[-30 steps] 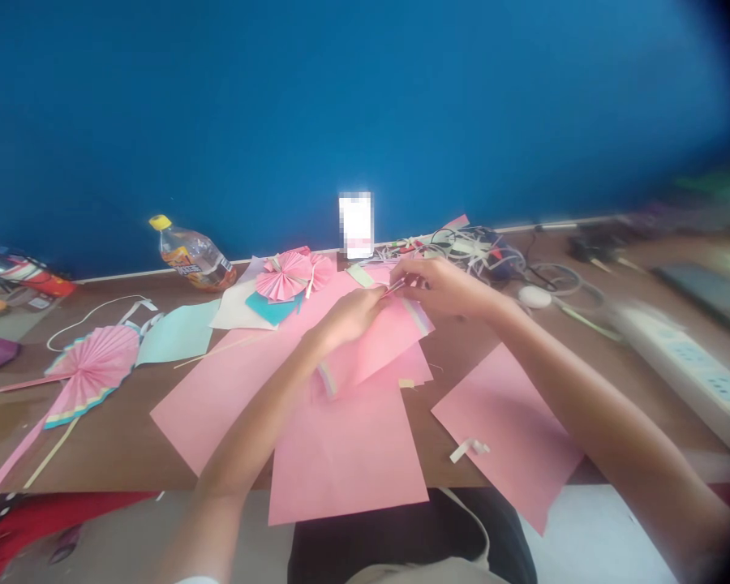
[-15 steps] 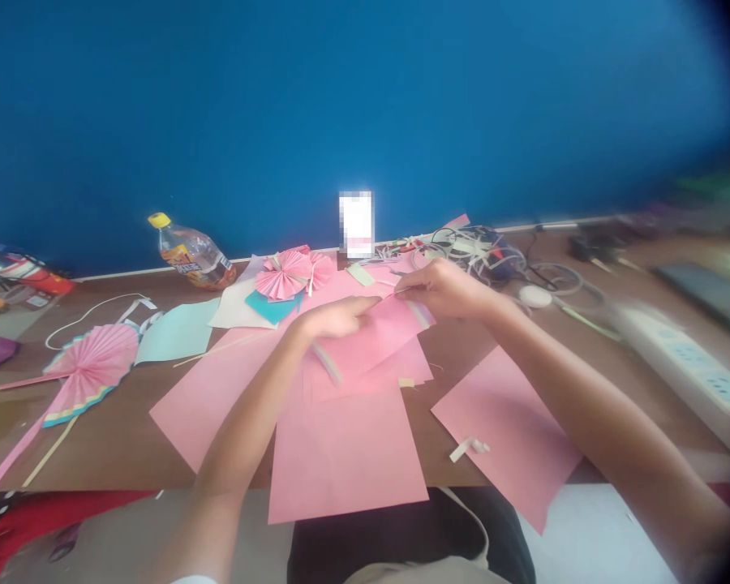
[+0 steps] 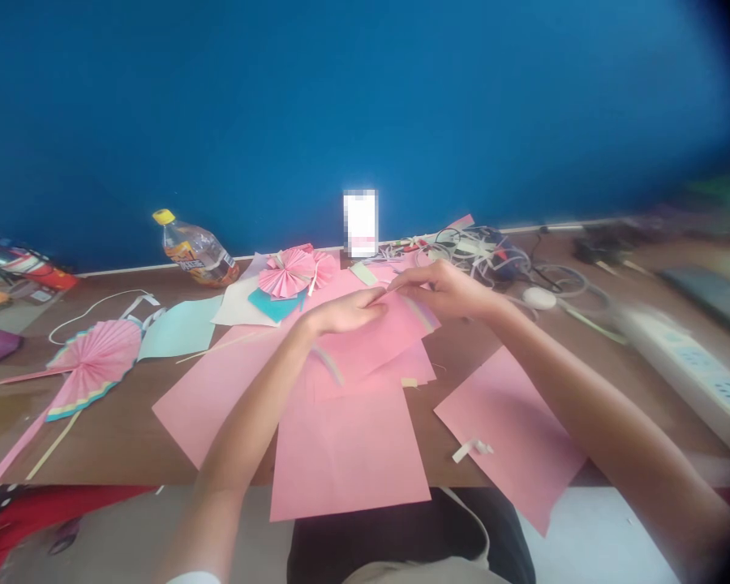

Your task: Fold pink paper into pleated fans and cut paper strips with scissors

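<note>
Both hands meet over a pink paper sheet with a striped edge (image 3: 371, 345) in the middle of the brown table (image 3: 127, 438). My left hand (image 3: 341, 312) pinches the sheet's top edge, fingers closed. My right hand (image 3: 447, 288) grips the same edge just to the right, fingers curled. The sheet lies on top of other plain pink sheets (image 3: 346, 454). What sits between the fingertips is too small to make out.
A pleated pink fan (image 3: 94, 361) lies at the left, folded pink rosettes (image 3: 292, 272) and teal paper at the back. A plastic bottle (image 3: 195, 251) lies by the blue wall. Tangled cables (image 3: 487, 251) and a white power strip (image 3: 693, 365) sit at the right. Another pink sheet (image 3: 511, 438) overhangs the table's near edge.
My left hand has slid toward my right hand along the sheet's top edge, and the striped sheet has settled flatter. The view shifted slightly.
</note>
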`<state>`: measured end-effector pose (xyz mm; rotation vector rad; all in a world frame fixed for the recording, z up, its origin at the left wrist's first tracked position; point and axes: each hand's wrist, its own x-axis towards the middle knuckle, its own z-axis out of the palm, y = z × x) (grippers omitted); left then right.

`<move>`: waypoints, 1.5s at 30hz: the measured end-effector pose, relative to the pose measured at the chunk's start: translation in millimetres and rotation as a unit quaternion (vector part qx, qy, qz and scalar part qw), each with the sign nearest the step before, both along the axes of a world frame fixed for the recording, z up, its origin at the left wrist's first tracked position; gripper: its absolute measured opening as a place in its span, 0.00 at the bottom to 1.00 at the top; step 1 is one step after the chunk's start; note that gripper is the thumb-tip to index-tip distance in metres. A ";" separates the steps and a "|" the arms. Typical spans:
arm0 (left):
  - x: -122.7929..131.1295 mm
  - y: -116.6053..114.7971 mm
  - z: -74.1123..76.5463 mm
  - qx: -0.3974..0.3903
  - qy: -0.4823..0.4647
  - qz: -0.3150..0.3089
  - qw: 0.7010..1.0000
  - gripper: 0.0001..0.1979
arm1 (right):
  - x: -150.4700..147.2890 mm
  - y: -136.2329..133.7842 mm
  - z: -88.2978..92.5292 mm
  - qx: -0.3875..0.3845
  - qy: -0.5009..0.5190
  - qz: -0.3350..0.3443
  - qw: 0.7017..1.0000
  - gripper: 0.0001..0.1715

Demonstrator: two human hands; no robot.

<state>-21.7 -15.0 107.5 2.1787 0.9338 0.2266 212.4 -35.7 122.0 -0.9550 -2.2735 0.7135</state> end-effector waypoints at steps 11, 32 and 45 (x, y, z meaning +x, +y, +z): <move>17.9 -9.9 -16.9 0.093 0.029 0.052 0.994 0.16 | -3.5 3.2 -2.7 -0.054 0.001 -0.061 0.997 0.22; -7.5 15.4 -20.5 -0.070 0.074 -0.076 0.992 0.29 | 2.5 4.2 -4.2 0.047 -0.096 0.033 0.994 0.11; 9.2 6.4 -28.4 -0.031 -0.032 -0.005 0.999 0.33 | -3.7 -1.0 -4.2 0.026 -0.038 0.024 0.999 0.16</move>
